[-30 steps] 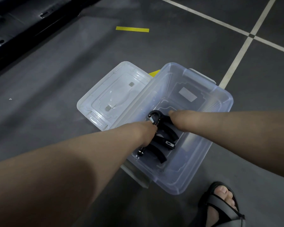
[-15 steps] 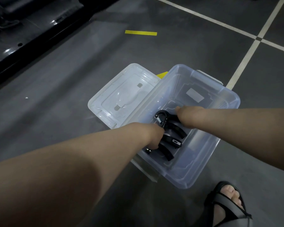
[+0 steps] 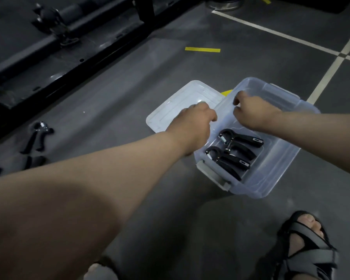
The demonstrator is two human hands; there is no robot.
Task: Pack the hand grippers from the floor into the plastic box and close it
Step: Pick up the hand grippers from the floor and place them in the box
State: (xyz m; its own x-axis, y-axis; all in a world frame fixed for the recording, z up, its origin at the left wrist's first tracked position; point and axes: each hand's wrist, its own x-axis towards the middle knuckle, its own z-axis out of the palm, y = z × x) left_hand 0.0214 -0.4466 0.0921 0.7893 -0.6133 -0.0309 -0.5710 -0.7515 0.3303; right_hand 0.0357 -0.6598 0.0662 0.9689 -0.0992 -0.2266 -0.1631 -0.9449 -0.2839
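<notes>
The clear plastic box [image 3: 285, 160] stands open on the grey floor, and its lid [image 3: 176, 104] lies flat against its left side. Two black hand grippers lie side by side on the bottom, one further back [image 3: 240, 141] and one nearer [image 3: 227, 161]. My left hand [image 3: 194, 126] hovers over the box's left rim and the lid's edge with its fingers curled under and nothing visible in it. My right hand [image 3: 251, 113] hangs above the box's far left corner, fingers loosely bent, thumb apart, holding nothing. More hand grippers [image 3: 37, 136] lie on the floor at the far left.
Black metal equipment frames [image 3: 69, 47] run along the upper left. White floor lines [image 3: 327, 75] and a yellow tape strip [image 3: 202, 49] mark the floor beyond the box. My sandalled foot [image 3: 305, 245] is at the lower right, close to the box.
Both hands have let go of the grippers and risen out of the box to its left rim. The view has swung left, so the grippers on the floor now show.
</notes>
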